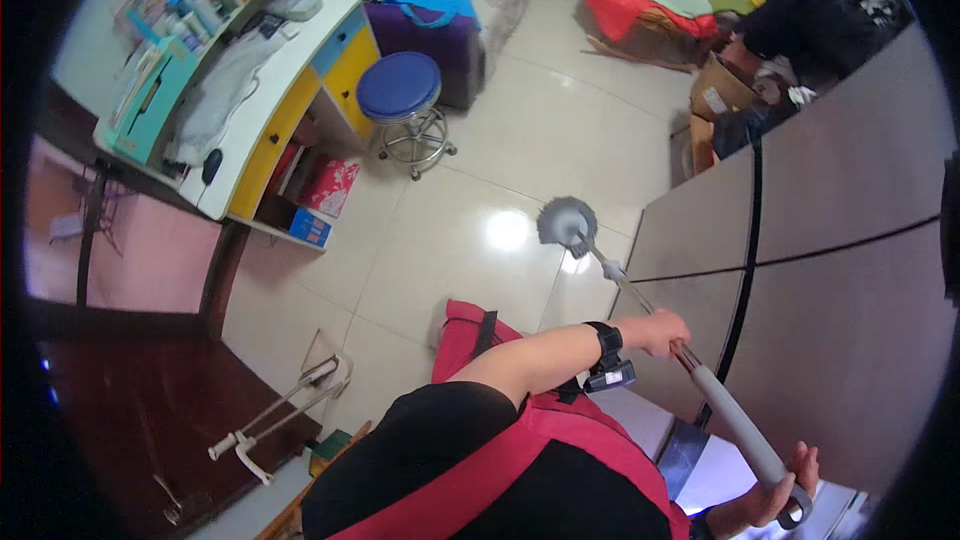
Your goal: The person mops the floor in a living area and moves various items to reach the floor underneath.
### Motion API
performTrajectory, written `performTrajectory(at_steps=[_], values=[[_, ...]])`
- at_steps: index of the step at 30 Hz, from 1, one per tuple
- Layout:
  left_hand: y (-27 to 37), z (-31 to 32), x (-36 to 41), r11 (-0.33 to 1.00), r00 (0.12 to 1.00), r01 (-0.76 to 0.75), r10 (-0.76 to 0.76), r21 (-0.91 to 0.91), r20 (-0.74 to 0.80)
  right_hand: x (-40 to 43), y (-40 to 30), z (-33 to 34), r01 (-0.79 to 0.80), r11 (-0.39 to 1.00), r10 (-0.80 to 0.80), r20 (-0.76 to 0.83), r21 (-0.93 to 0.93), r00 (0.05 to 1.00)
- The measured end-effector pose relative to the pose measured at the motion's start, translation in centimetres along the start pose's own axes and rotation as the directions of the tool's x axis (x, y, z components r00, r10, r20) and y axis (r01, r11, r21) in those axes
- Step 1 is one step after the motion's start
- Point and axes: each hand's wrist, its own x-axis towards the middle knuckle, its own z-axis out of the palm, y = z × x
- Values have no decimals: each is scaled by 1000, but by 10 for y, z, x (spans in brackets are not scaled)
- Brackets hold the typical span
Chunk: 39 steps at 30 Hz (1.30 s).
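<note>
My left hand (660, 331) is closed around the metal shaft of a round-headed spin mop (739, 412), partway down the pole. My right hand (787, 484) is at the grey grip near the pole's looped end, with its palm against the grip and some fingers raised. The grey mop head (568, 226) rests on the glossy tiled floor ahead of me, close to the grey cabinet doors (694, 225). A black strap with a small device is around my left wrist.
At the left are a white desk (240, 172) with yellow drawers and a blue round stool (399, 86) on casters. A purple suitcase (457, 52) stands behind the stool. A cardboard box (720, 90) and a cloth-covered chair (645, 0) are at the upper right.
</note>
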Motion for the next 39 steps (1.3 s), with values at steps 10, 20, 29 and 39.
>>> performTrajectory(at_steps=[10, 20, 29, 39], values=[[29, 7, -61, 996, 962, -66, 79, -61, 260, -61, -55, -2, -18, 999, 14, -120, -30, 993], [-31, -95, -271, 909, 920, 376, -344, 178, -188, -91, -57, 178, -390, 895, 344, 223, 216, 912], [-84, -105, -386, 736, 775, 617, -507, 278, -376, -132, -53, 232, -454, 850, 224, 597, 268, 771], [6, -7, -195, 979, 971, 152, -173, 133, 163, -127, -114, 56, -566, 820, 556, -119, -81, 823]])
